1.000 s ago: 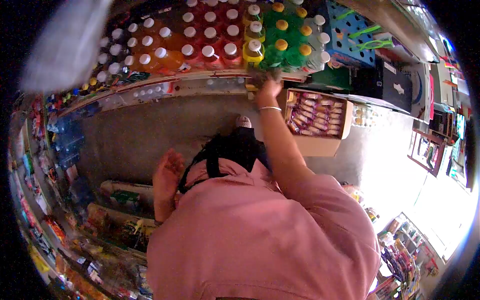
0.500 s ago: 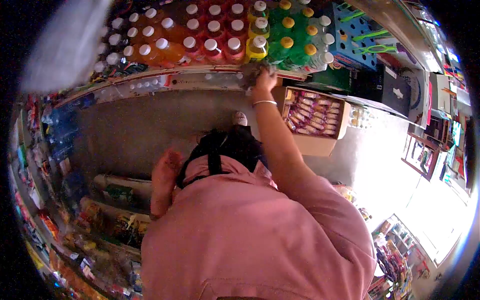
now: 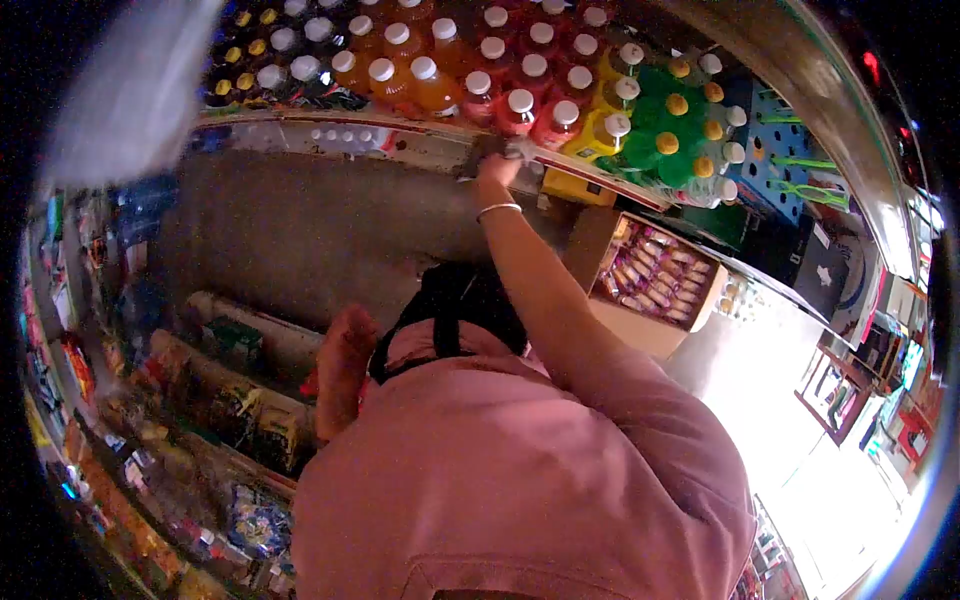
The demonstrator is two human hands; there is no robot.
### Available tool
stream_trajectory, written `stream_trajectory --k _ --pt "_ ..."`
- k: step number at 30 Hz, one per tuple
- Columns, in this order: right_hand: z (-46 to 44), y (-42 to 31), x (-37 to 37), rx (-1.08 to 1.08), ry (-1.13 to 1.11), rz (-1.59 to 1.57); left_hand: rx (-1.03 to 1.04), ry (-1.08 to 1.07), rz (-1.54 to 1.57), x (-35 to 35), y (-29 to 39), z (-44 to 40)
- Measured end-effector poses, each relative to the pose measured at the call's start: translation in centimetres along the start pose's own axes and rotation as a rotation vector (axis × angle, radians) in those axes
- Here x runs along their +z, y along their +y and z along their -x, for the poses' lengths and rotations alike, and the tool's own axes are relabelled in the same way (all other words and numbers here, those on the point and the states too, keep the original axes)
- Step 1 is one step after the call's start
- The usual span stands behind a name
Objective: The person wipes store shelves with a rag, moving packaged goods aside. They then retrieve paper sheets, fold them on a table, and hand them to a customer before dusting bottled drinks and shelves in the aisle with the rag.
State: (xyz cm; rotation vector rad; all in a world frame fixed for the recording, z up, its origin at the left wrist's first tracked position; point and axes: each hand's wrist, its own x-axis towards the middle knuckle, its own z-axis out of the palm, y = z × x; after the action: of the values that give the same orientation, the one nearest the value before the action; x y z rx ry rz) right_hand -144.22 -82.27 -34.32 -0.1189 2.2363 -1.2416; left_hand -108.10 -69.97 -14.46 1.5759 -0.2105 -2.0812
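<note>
My right hand (image 3: 497, 172), with a bracelet at the wrist, is closed round a greyish crumpled cloth (image 3: 520, 150) at the shelf's front edge (image 3: 440, 130). Just behind it stand red bottles (image 3: 520, 112) with white caps, and yellow bottles (image 3: 600, 135) are a little to the right. My left hand (image 3: 350, 330) hangs low at the left of my body, blurred and dim. Its fingers cannot be made out clearly, nor whether they hold anything.
Orange bottles (image 3: 432, 90) and green bottles (image 3: 655, 140) share the shelf. An open carton (image 3: 640, 330) of wrapped packets sits below at the right, near a blue holed box (image 3: 780, 150). Shelves of packaged goods line the left, and long boxes (image 3: 250, 335) lie lower left.
My right hand has moved left along the shelf edge with the cloth, from below the yellow bottles to below the red ones. The view has turned, and my left hand stays low.
</note>
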Motion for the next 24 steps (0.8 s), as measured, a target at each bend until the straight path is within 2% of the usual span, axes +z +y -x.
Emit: stream_trajectory --k 2,3,5,7,9,10,11,12,14,16,17,19,22,24 --pt "1.7 -4.1 -1.6 0.014 -0.41 0.111 0.054 0.042 -0.044 1.2 0.7 0.9" --pt "2.5 -5.5 -2.3 0.105 -0.406 -0.121 0.08 0.062 -0.061 1.6 0.8 1.1" --pt "4.4 -7.5 -4.1 0.296 -0.369 -0.581 0.11 -0.162 -0.221 -4.2 0.2 -2.3" --pt "4.6 -9.1 -4.7 0.454 -0.314 -1.056 0.127 -0.155 -0.261 -2.5 1.7 -2.6" --pt "2.2 -4.8 -5.5 0.251 -0.277 -0.921 0.111 0.122 -0.158 1.0 3.1 0.2" --pt "3.4 -5.1 -6.8 0.099 -0.303 -0.889 0.12 0.117 -0.198 1.0 3.8 0.9" --pt "2.8 -3.9 -7.8 0.303 -0.15 -0.844 0.133 0.111 -0.235 0.8 4.3 1.4" --pt "1.4 -1.6 -8.3 0.28 -0.075 -0.822 0.131 0.115 -0.199 0.0 4.4 1.4" --pt "-2.7 3.3 -8.6 0.087 0.021 -0.751 0.117 0.131 -0.055 -2.5 4.3 1.0" --pt "-4.4 5.0 -7.2 -0.078 -0.019 -0.808 0.12 0.161 0.072 -3.4 4.8 1.1" --pt "-4.5 5.0 -5.4 0.073 -0.008 -1.103 0.131 0.183 0.089 -3.6 5.2 1.7" --pt "-2.8 2.1 0.0 0.268 -0.081 -0.962 0.172 0.177 0.116 -5.5 5.0 1.5" --pt "1.7 -1.9 9.6 0.218 -0.23 -0.72 0.203 0.168 0.139 -9.0 4.8 0.4" --pt "4.7 -4.1 14.3 0.161 -0.319 -0.54 0.144 0.248 0.163 -6.5 7.9 2.5"
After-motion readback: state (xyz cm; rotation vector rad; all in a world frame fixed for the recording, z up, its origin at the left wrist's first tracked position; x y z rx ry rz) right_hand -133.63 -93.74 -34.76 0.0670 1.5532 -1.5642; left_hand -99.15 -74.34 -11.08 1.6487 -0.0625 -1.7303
